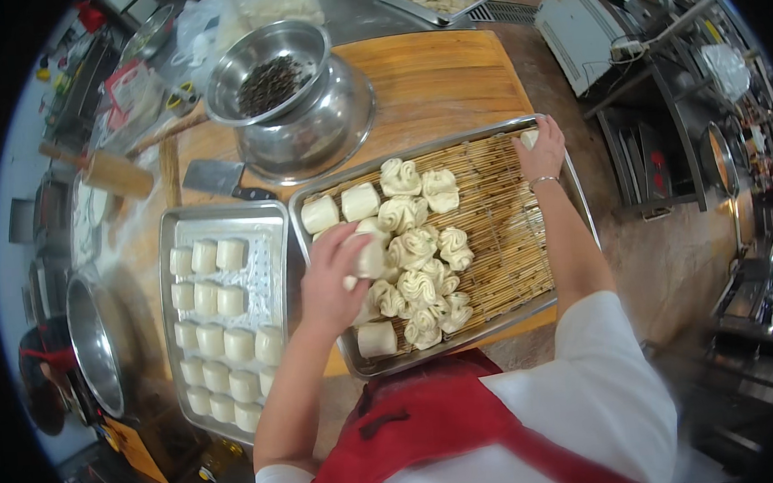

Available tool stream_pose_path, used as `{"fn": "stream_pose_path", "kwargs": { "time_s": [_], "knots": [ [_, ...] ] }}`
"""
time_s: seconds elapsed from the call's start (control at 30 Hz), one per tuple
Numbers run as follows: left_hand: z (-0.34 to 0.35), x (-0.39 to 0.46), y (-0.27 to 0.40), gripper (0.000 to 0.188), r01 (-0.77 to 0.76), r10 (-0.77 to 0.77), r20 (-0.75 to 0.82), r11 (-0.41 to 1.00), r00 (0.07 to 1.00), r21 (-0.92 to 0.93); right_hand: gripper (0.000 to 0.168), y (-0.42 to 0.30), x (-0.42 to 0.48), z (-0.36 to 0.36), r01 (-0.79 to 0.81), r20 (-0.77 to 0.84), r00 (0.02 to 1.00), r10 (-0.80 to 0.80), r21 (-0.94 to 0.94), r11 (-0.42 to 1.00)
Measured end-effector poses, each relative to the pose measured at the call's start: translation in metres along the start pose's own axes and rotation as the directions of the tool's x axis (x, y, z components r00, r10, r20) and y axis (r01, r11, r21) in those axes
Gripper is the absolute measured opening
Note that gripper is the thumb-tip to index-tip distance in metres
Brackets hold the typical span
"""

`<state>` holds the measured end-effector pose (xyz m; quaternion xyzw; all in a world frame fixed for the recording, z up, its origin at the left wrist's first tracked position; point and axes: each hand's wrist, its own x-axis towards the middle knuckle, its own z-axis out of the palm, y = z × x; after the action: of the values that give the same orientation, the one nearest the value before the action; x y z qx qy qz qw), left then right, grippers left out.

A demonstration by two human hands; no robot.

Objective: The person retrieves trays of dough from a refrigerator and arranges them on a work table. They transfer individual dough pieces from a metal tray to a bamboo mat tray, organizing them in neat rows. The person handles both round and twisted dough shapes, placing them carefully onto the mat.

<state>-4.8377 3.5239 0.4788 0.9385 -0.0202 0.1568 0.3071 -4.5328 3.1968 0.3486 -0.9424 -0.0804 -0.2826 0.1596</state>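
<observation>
A metal tray lined with a bamboo mat (504, 214) lies before me, with twisted dough rolls (417, 246) and smooth dough buns (377, 339) on its left half. Over that half, my left hand (332, 278) grips a smooth white dough bun (369, 256) between thumb and fingers. My right hand (541, 149) is at the tray's far right corner, closed around a small white dough piece (529, 140). To the left, a second metal tray (285, 248) carries rows of smooth dough buns (210, 340).
A steel bowl of dark filling (269, 86) rests on an upturned bowl (314, 136). A cleaver (216, 177) and a rolling pin (117, 174) lie nearby. A large steel bowl (94, 346) stands left; a tray of dough pieces (435, 3) sits beyond the wooden board (442, 72).
</observation>
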Motion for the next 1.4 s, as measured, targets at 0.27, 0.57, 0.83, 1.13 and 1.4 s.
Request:
{"fn": "stream_pose_path", "kwargs": {
  "time_s": [0.27,0.57,0.83,1.13,1.4],
  "knots": [
    [0.119,0.122,0.038,0.083,-0.259,0.288,0.252,0.955,0.924,-0.143,0.057,-0.105,-0.058,-0.091,-0.675,0.647,0.712,-0.273,0.738,-0.013],
    [0.080,0.080,0.016,0.077,0.002,0.017,0.167,0.993,0.986,-0.117,0.043,-0.025,-0.048,0.065,-0.523,0.264,0.828,0.495,0.683,0.510],
    [-0.031,-0.083,-0.055,0.048,0.271,-0.278,-0.141,0.960,0.950,-0.066,0.032,-0.078,-0.067,-0.012,-0.139,-0.061,0.979,0.194,0.496,0.857],
    [-0.120,-0.242,-0.124,0.071,0.716,-0.652,-0.295,0.648,0.698,0.260,0.033,-0.419,-0.158,-0.090,0.152,0.432,0.451,-0.781,0.825,0.544],
    [-0.133,-0.237,-0.176,0.059,0.329,-0.401,0.058,0.818,0.914,0.473,0.063,-0.564,-0.250,-0.046,0.374,0.540,0.338,-0.771,0.675,0.636]
  ]
}}
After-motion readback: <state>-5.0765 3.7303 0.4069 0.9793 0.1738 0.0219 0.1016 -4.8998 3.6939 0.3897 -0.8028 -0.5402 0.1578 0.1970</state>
